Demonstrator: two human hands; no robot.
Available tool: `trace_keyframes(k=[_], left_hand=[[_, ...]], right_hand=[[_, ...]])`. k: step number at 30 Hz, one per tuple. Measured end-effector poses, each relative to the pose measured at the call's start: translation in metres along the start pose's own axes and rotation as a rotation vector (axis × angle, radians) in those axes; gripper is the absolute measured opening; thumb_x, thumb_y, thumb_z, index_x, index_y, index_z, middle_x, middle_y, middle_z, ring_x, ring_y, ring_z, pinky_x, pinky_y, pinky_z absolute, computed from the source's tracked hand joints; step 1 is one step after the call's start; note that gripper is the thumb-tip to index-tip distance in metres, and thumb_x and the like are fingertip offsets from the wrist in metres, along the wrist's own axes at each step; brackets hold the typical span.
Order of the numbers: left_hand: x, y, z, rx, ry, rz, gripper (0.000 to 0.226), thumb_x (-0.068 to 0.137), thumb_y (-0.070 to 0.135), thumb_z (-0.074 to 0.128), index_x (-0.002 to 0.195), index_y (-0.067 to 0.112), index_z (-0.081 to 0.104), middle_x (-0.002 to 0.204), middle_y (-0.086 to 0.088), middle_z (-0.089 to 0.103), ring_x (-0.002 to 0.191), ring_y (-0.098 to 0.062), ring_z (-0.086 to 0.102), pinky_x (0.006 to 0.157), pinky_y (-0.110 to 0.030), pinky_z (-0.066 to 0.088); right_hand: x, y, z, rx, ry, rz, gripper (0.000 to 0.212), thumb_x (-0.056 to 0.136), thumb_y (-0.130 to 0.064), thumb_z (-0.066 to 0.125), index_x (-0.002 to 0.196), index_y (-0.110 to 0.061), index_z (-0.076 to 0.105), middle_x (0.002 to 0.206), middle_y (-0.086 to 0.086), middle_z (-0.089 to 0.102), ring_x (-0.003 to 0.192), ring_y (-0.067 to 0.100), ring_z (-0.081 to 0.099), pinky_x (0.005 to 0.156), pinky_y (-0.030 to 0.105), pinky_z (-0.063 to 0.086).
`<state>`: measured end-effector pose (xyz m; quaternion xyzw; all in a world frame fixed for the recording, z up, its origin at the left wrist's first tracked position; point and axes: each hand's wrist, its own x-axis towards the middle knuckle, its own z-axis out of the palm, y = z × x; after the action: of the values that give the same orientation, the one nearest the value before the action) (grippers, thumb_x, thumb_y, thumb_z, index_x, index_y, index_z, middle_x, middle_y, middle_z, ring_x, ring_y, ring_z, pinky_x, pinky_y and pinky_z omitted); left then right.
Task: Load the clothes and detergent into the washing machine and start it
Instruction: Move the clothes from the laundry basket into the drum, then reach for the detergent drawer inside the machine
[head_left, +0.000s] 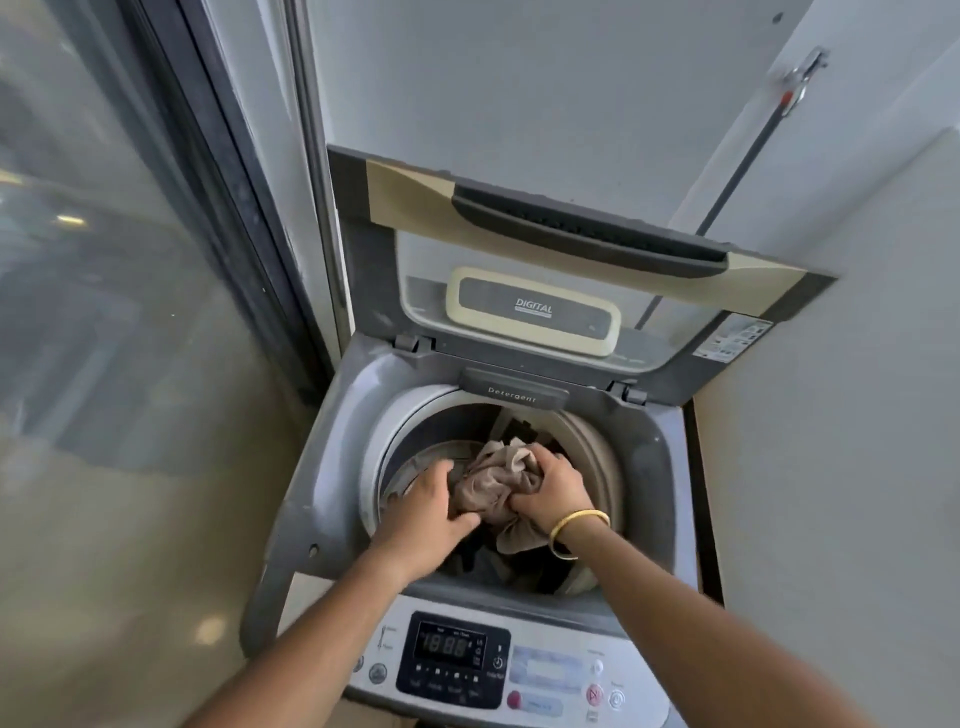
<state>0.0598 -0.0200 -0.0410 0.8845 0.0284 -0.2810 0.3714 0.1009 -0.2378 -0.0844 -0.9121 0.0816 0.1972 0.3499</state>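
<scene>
A grey top-loading washing machine (332, 467) stands below me with its lid (561, 244) raised upright. A crumpled beige cloth (491, 486) sits over the drum opening. My left hand (426, 512) grips its left side and my right hand (553, 491), with a gold bangle on the wrist, grips its right side. Dark clothes (524, 564) lie in the drum beneath. A drawer marked Detergent (511, 393) sits at the drum's back rim, closed. The control panel (457, 662) at the front shows lit digits.
A glass door (104, 312) with a dark frame runs along the left. White walls close in behind and on the right, where a dark rod (748, 150) hangs from a hook. The machine fills a narrow gap between them.
</scene>
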Motion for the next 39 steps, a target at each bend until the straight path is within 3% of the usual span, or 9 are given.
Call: trace_keyframes(k=[7, 12, 16, 21, 24, 28, 31, 36, 39], left_hand=[[0.007, -0.025, 0.015, -0.029, 0.047, -0.005, 0.029, 0.112, 0.036, 0.060, 0.141, 0.034, 0.056, 0.118, 0.018, 0.068, 0.105, -0.002, 0.069, 0.098, -0.035, 0.064], [0.013, -0.035, 0.018, -0.065, 0.084, -0.006, 0.025, 0.112, 0.034, 0.058, 0.137, 0.038, 0.054, 0.118, 0.020, 0.065, 0.103, -0.001, 0.068, 0.095, -0.032, 0.063], [0.019, -0.040, 0.021, -0.079, 0.057, -0.011, 0.032, 0.112, 0.036, 0.059, 0.141, 0.041, 0.049, 0.130, 0.023, 0.060, 0.108, -0.002, 0.067, 0.099, -0.031, 0.061], [0.022, -0.041, 0.022, -0.078, 0.050, -0.004, 0.031, 0.111, 0.035, 0.061, 0.141, 0.039, 0.052, 0.128, 0.022, 0.062, 0.103, -0.001, 0.067, 0.096, -0.028, 0.060], [0.019, -0.038, 0.020, -0.068, 0.029, -0.001, 0.024, 0.111, 0.035, 0.060, 0.135, 0.036, 0.056, 0.118, 0.022, 0.065, 0.101, 0.001, 0.067, 0.096, -0.031, 0.061], [0.011, -0.029, 0.014, -0.079, 0.003, 0.013, 0.017, 0.112, 0.034, 0.059, 0.128, 0.034, 0.063, 0.114, 0.021, 0.069, 0.103, 0.001, 0.068, 0.097, -0.031, 0.062], [0.011, -0.029, 0.014, -0.085, -0.003, 0.015, 0.012, 0.111, 0.035, 0.060, 0.121, 0.037, 0.067, 0.109, 0.020, 0.071, 0.100, 0.000, 0.070, 0.097, -0.035, 0.064], [0.013, -0.033, 0.019, -0.073, 0.009, 0.024, 0.011, 0.111, 0.034, 0.060, 0.115, 0.039, 0.069, 0.105, 0.018, 0.072, 0.098, -0.001, 0.071, 0.093, -0.030, 0.064], [0.014, -0.035, 0.021, -0.070, 0.014, 0.027, 0.010, 0.111, 0.034, 0.060, 0.113, 0.039, 0.069, 0.106, 0.019, 0.072, 0.100, 0.000, 0.070, 0.093, -0.029, 0.064]], right_hand=[[0.076, 0.042, 0.086, -0.358, -0.219, 0.126, 0.077, 0.092, -0.018, 0.070, 0.160, -0.039, 0.040, 0.167, 0.016, 0.032, 0.136, 0.046, 0.060, 0.113, 0.046, 0.055], [0.095, 0.064, 0.125, -0.371, -0.281, 0.177, 0.078, 0.099, -0.015, 0.063, 0.165, -0.041, 0.032, 0.179, 0.018, 0.009, 0.150, 0.048, 0.047, 0.122, 0.051, 0.047], [0.096, 0.067, 0.134, -0.297, -0.469, 0.251, 0.109, 0.092, -0.011, 0.075, 0.164, -0.060, 0.009, 0.179, 0.011, -0.021, 0.160, 0.048, 0.032, 0.126, 0.056, 0.044], [0.085, 0.048, 0.117, -0.188, -0.255, 0.182, 0.098, 0.095, -0.015, 0.074, 0.166, -0.051, 0.018, 0.179, 0.012, 0.012, 0.152, 0.039, 0.047, 0.124, 0.047, 0.047], [0.069, 0.030, 0.092, 0.148, -0.018, 0.200, 0.053, 0.101, -0.015, 0.070, 0.150, -0.026, 0.055, 0.141, 0.011, 0.064, 0.119, 0.032, 0.071, 0.101, 0.046, 0.064], [0.065, 0.002, 0.052, 1.160, 0.162, 0.433, 0.028, 0.104, -0.005, 0.065, 0.131, -0.007, 0.061, 0.123, 0.023, 0.071, 0.078, 0.034, 0.078, 0.061, 0.038, 0.067], [0.074, -0.014, 0.027, 1.715, 0.197, 0.466, 0.029, 0.108, -0.006, 0.058, 0.137, -0.010, 0.056, 0.136, 0.020, 0.066, 0.097, 0.045, 0.077, 0.060, 0.035, 0.067], [0.085, -0.024, 0.020, 2.102, 0.168, 0.488, 0.044, 0.111, -0.002, 0.053, 0.153, -0.013, 0.049, 0.147, 0.015, 0.059, 0.112, 0.050, 0.071, 0.063, 0.040, 0.070], [0.087, -0.026, 0.022, 2.240, 0.178, 0.511, 0.034, 0.109, 0.002, 0.053, 0.141, -0.011, 0.057, 0.134, 0.021, 0.064, 0.111, 0.051, 0.069, 0.086, 0.051, 0.069]])
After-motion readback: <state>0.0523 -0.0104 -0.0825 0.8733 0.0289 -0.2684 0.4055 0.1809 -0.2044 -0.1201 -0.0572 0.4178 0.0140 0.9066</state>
